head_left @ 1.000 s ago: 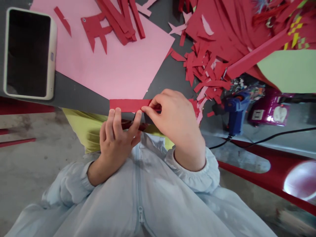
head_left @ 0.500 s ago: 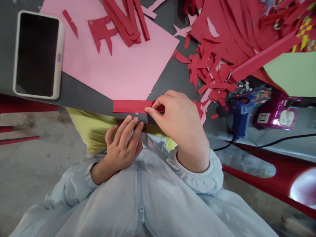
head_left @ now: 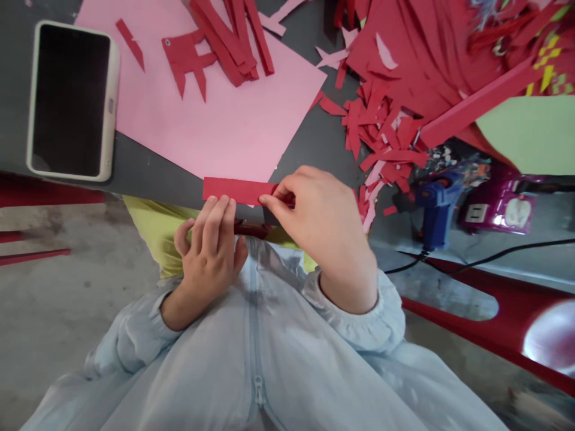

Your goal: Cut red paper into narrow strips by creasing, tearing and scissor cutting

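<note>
A red paper strip point(head_left: 240, 191) lies along the near edge of the dark table, just below a corner of the pink paper sheet point(head_left: 251, 131). My right hand point(head_left: 321, 218) pinches the strip's right part between thumb and fingers, covering that end. At the strip's lower left edge, my left hand point(head_left: 210, 251) is open with fingers stretched out; the fingertips touch or nearly touch the strip. On the pink sheet lie a red paper cutout point(head_left: 182, 51) with pointed legs and several red paper strips point(head_left: 231, 45).
A phone point(head_left: 69, 102) lies at the left. To the right are a heap of red paper scraps point(head_left: 386, 129), a blue glue gun point(head_left: 435, 206), a purple box with a socket point(head_left: 498, 206) and a black cord point(head_left: 503, 251). Green paper point(head_left: 532, 134) sits beyond.
My left hand has moved left and up to the strip's lower edge. The strip's left end has shifted slightly up and left, with my right hand still pinching it.
</note>
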A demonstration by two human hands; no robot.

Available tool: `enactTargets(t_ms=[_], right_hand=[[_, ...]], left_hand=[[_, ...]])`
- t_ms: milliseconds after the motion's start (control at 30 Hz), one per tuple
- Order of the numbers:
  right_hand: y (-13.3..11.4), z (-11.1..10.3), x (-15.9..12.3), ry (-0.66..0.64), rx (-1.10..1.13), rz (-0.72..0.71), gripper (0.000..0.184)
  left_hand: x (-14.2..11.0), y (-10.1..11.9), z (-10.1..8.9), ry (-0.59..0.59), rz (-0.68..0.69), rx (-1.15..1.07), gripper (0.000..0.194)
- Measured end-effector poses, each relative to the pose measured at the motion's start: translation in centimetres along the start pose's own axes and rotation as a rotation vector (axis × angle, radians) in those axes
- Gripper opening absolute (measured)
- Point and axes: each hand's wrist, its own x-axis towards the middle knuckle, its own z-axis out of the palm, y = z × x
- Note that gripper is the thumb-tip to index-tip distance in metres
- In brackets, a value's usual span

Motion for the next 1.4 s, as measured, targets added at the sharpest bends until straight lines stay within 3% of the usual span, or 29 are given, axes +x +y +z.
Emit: enactTargets(t_ms=[167, 433, 667, 1400], right_hand=[[-0.9, 0.2, 0.0, -0.002, 0.015, -0.005, 0.022], [1.2, 0.1, -1.1, 0.039, 0.107, 0.013, 0.019], [1.2, 0.2, -1.3, 0.050, 0.082, 0.066, 0.019], [0.5, -0.2, -0.4, -0.054, -0.050, 0.089, 0.020]], left_hand=[[0.2, -0.5, -0.1, -0.006, -0.023, 0.035, 0.056], [0.4, -0.4, -0.1, 0.012, 0.014, 0.082, 0.060], [0.3, -0.6, 0.2, 0.006, 0.003, 0.061, 0.060], [0.5, -0.7, 0.3, 0.036, 0.051, 0.168, 0.061]])
